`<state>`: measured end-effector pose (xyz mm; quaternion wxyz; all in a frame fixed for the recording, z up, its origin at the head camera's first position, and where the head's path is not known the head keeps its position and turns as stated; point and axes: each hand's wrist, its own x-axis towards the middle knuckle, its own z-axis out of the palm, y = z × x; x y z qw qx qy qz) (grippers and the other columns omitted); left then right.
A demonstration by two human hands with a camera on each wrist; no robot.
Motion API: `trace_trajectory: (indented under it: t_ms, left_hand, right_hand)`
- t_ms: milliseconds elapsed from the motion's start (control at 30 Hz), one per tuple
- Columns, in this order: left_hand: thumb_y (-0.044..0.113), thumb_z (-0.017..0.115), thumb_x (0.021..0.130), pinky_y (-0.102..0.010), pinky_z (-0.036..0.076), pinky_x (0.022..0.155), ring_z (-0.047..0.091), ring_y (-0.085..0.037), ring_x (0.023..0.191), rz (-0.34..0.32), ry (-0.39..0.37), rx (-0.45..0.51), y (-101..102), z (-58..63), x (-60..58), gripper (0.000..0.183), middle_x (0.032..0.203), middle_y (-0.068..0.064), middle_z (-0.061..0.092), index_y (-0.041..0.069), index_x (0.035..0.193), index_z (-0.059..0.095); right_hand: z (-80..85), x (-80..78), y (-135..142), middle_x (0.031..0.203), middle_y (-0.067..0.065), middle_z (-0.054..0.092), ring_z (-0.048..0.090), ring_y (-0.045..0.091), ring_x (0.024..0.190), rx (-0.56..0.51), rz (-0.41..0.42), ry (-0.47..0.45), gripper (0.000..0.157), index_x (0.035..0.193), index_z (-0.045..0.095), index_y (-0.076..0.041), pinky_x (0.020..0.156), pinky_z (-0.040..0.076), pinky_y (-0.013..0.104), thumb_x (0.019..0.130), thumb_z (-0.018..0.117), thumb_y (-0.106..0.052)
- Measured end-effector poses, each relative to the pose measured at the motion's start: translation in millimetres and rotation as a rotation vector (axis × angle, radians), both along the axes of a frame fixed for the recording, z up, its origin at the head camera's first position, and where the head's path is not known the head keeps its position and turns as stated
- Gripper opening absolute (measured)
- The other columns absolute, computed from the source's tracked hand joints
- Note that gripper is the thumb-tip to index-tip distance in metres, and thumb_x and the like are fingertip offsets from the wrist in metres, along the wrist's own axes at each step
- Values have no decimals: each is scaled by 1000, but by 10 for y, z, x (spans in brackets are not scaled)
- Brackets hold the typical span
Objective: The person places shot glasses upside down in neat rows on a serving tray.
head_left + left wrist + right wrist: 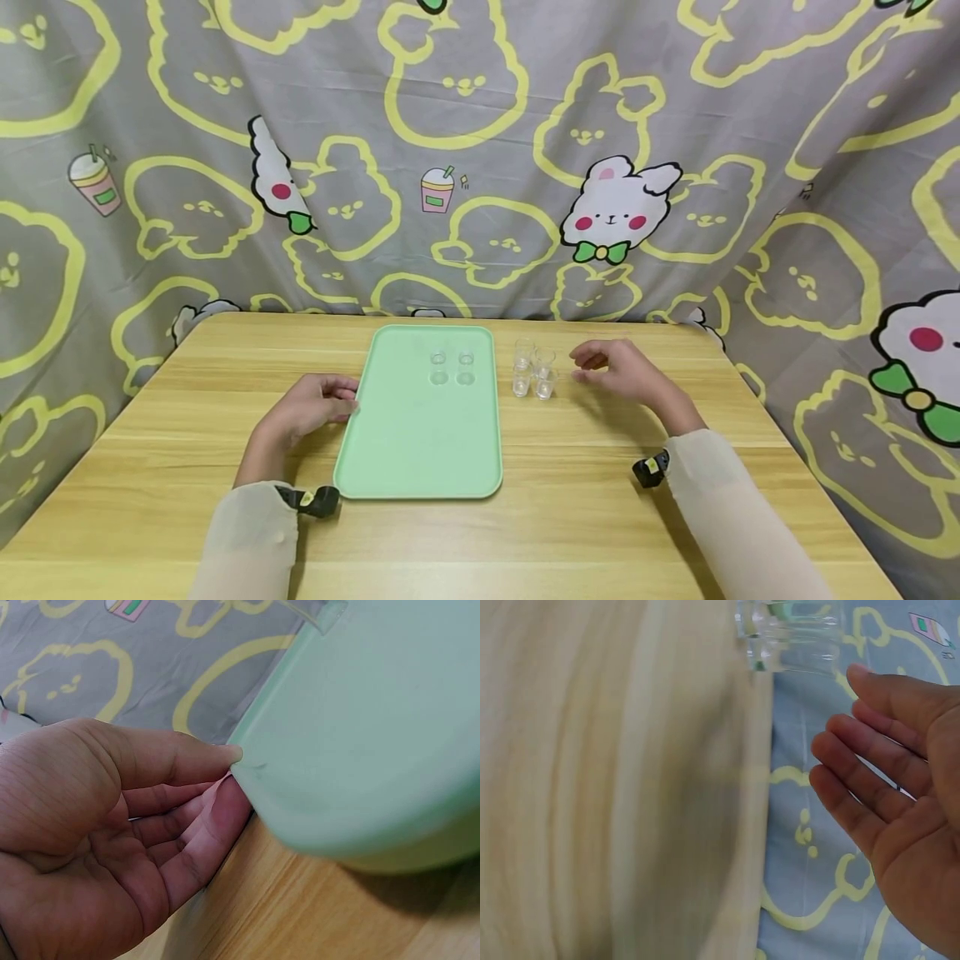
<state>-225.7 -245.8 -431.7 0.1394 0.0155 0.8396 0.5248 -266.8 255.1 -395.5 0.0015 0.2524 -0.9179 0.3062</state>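
A light green tray (420, 442) lies on the wooden table. At its left edge my left hand (318, 406) pinches the rim, with the thumb on top and the fingers below, as the left wrist view shows. Toward the back of the tray are several small clear glasses (466, 358). Beside the tray's right edge, a cluster of small clear shot glasses (544, 385) stands upright on the table. Just right of that cluster my right hand (618, 369) hovers with loosely bent, parted fingers and nothing in it; in the right wrist view, glasses (795, 654) appear beyond the thumb.
The wooden table (420, 550) runs back to a grey patterned curtain (495, 108) that hangs behind it and along the right side. Each forearm wears a small black camera (650, 468) near the sleeve's cuff.
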Motion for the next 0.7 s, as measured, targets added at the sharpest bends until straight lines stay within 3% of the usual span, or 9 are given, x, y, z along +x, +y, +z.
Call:
trace_trajectory:
  t_ms: [200, 700]
  left_hand:
    - [3, 65, 99, -34, 59, 85, 60, -23, 101, 8, -17, 11, 14, 5, 0, 39, 113, -16, 60, -9, 135, 55]
    - [2, 64, 99, -34, 60, 84, 62, -22, 96, -3, 2, 6, 21, 6, -5, 39, 111, -16, 61, -11, 135, 55]
  right_hand:
    - [-96, -35, -42, 101, 2, 74, 69, 17, 92, 8, 50, -73, 30, 118, 71, 2, 84, 58, 35, 93, 77, -14]
    - [-290, -135, -161, 95, 0, 74, 69, 16, 88, -82, 110, -214, 24, 110, 74, -2, 80, 60, 27, 89, 81, -10]
